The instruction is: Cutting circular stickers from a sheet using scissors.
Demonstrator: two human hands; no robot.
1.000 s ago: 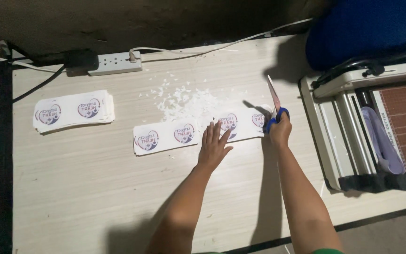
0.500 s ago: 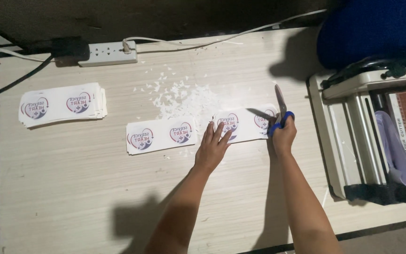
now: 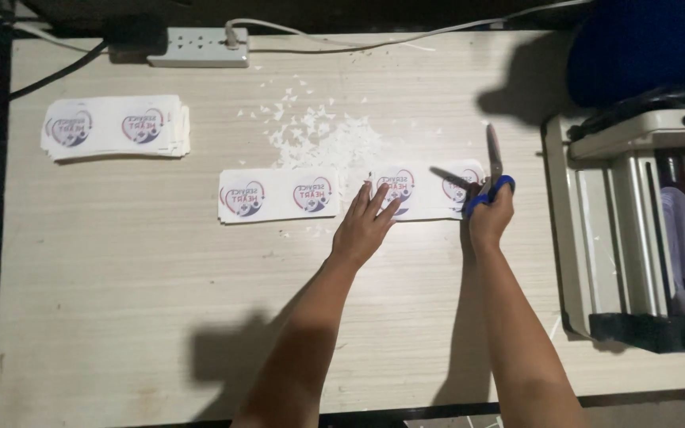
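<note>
Left hand (image 3: pixel 365 228): flat, fingers spread, nothing gripped; pressed on the near edge of the right-hand card strip, seemingly to keep it from sliding.

Right hand (image 3: pixel 489 215): closed through the blue handles of the scissors (image 3: pixel 491 170); blades parted wide, one pointing away up the table, the other lying leftward over the strip's end, apparently set for a cut there.

Card strip under the hands (image 3: pixel 426 190): white, printed with round purple emblems; two emblems visible, flat on the table between the two hands, end-on to the strip at its left.

Card strip at left (image 3: pixel 277 195): two emblems, looks like a small stack of sheets; just beside the left fingertips, untouched.

Paper trimmer (image 3: pixel 636 238): one, at the table's right edge, well apart from both hands; pale sheets lying in it.

Paper scraps (image 3: pixel 323 135): a scatter of small white bits, too many to count, just beyond the two strips; likely offcuts.

Far stack of cards (image 3: pixel 114 127): one neat pile, two emblems on top, set aside at the far left.

Power strip (image 3: pixel 198 47): one, white, at the far edge, with one white plug and cable in it.

Table (image 3: pixel 120 277): pale wood grain, bearing all of the above.

Count: two hands, one pair of scissors, three lots of cards.
</note>
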